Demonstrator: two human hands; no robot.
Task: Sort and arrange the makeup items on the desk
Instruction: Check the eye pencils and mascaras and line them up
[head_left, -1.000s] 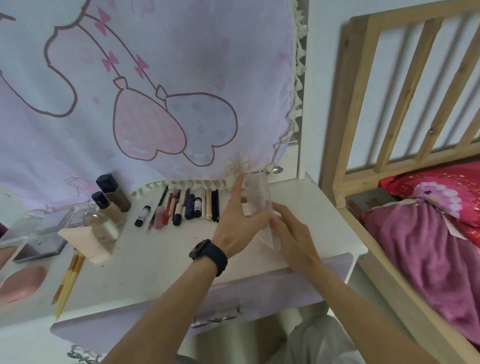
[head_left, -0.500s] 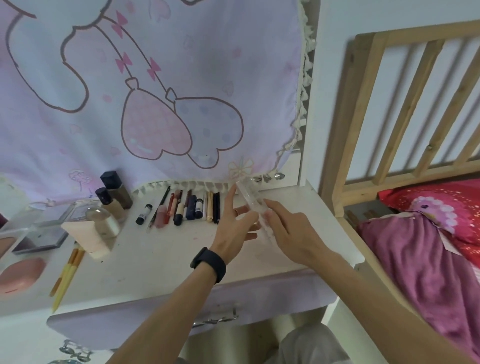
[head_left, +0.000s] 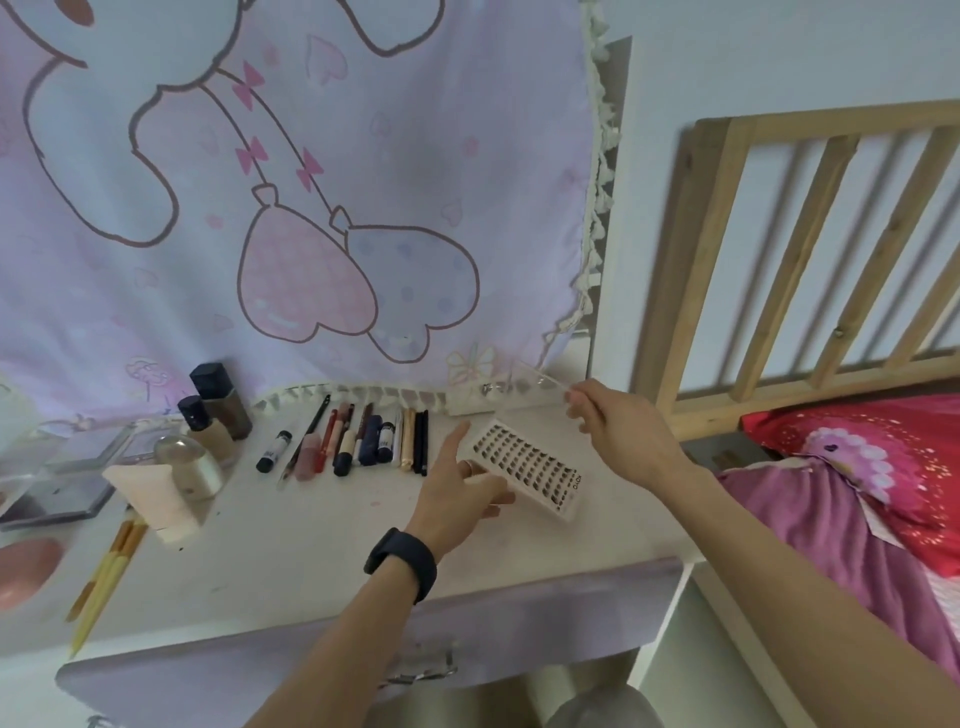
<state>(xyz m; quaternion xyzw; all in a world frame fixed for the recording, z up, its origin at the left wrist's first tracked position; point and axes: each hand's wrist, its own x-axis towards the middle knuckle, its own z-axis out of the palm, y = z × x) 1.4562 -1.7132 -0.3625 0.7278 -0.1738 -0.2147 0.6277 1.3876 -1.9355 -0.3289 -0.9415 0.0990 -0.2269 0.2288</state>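
Holding lash rows, tray sits in left hand; right hand pinches lid.

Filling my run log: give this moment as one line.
left hand: holds white false-lash tray | right hand: pinches clear plastic lid, apart from tray

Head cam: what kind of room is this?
Likely a bedroom: a white desk with a row of makeup pens stands beside a wooden bed frame with pink bedding; a cartoon cloth hangs behind.
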